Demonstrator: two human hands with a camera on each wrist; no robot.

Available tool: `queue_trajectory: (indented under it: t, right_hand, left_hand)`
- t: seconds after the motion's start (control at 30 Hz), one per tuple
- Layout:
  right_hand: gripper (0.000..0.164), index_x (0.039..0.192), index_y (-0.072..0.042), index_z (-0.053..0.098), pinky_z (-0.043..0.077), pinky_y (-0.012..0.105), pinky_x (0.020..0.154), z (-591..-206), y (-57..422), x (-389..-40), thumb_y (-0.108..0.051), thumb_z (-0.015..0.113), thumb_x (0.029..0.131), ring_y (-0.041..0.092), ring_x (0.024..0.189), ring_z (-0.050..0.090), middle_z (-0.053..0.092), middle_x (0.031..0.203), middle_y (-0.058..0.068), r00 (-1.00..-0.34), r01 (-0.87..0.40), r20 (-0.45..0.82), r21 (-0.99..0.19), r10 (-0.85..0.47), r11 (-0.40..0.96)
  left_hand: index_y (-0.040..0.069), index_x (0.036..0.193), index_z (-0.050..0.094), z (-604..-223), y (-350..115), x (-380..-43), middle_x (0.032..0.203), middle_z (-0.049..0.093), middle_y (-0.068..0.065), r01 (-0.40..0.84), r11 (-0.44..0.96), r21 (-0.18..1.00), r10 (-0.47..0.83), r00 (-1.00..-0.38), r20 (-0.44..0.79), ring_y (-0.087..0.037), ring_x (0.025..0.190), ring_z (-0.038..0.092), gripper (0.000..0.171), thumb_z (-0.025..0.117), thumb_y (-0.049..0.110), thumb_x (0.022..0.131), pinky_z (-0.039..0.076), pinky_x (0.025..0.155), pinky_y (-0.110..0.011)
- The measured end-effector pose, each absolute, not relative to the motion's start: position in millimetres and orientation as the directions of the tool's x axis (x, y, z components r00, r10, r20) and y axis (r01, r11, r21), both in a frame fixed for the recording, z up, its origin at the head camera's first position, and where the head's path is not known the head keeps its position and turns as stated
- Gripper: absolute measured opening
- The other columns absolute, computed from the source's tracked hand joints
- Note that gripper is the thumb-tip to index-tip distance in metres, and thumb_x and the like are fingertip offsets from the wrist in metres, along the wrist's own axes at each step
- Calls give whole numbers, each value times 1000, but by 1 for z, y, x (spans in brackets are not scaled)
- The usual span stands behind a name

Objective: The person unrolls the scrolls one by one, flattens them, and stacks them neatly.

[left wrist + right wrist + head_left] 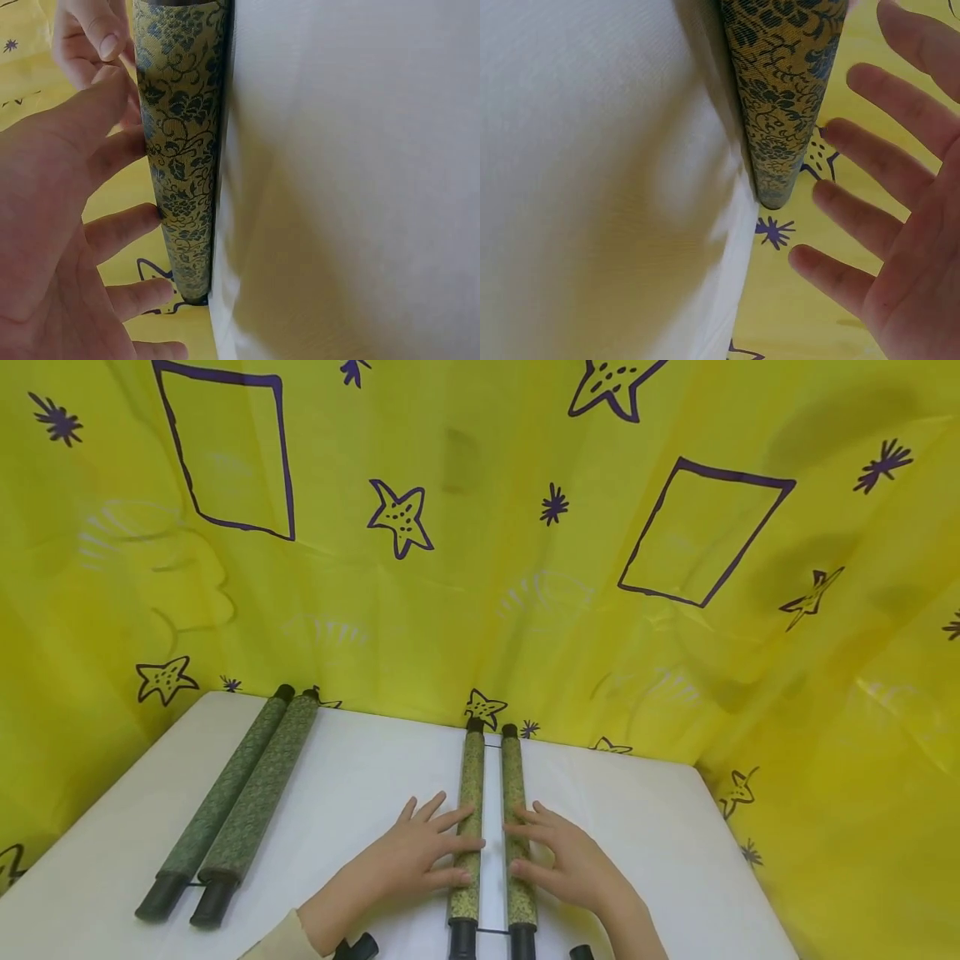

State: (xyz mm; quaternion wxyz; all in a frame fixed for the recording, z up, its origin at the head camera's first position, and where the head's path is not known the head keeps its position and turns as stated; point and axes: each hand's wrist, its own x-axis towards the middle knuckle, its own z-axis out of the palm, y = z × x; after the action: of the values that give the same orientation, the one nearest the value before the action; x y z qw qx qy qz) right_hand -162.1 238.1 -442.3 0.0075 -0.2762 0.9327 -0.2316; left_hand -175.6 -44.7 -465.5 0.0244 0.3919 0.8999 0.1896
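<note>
Two slim rolls in yellow-green floral brocade with black end knobs lie side by side at the table's middle in the head view, the left roll (472, 777) and the right roll (513, 777). Thin dark links join them near both ends. My left hand (401, 856) reaches over the left roll with spread, fairly straight fingers. On the other side my right hand (573, 856) lies the same way, fingertips at the right roll. Dark flowers and vines show on the brocade roll (180, 150) in the left wrist view and on the brocade roll (784, 90) in the right wrist view.
Another linked pair, darker green, lies slanted at the left: a thinner roll (225, 789) and a thicker roll (264, 793). Black knobs (363, 946) poke in at the bottom edge. A yellow curtain (480, 568) with purple drawings stands behind the white table (360, 777).
</note>
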Motion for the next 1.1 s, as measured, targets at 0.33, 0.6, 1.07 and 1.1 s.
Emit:
queue_trajectory:
  t: [0.33,0.6,1.07,1.1]
  right_hand:
    - [36,117,-23,75,39,58,108,-446,237,-164,-49,66,92,38,139,43,52,149,3,-852,-496,68,-423,-519,759]
    - [32,113,-26,76,42,58,105,-447,239,-162,-48,67,93,36,135,49,53,148,5,-840,-527,109,-395,-531,752]
    - [24,108,-26,75,43,58,104,-445,242,-164,-42,72,90,37,133,50,52,148,7,-848,-512,94,-399,-522,761]
    - [24,107,-26,75,43,58,104,-445,242,-163,-42,72,90,37,133,50,53,147,7,-847,-515,99,-398,-522,760]
  left_hand:
    - [30,132,62,-459,-47,-174,157,42,2,673,638,374,682,-719,132,-43,148,26,46,50,58,97,19,110,-74]
    - [37,143,53,-458,-49,-175,156,42,2,673,645,362,688,-718,109,-41,147,27,49,50,56,98,20,112,-72]
    - [35,133,64,-461,-49,-178,153,45,0,689,644,333,687,-712,145,-44,143,34,43,52,56,98,24,109,-73]
    - [35,132,64,-461,-49,-178,154,44,1,686,644,337,685,-714,144,-44,143,34,43,51,57,98,24,109,-73]
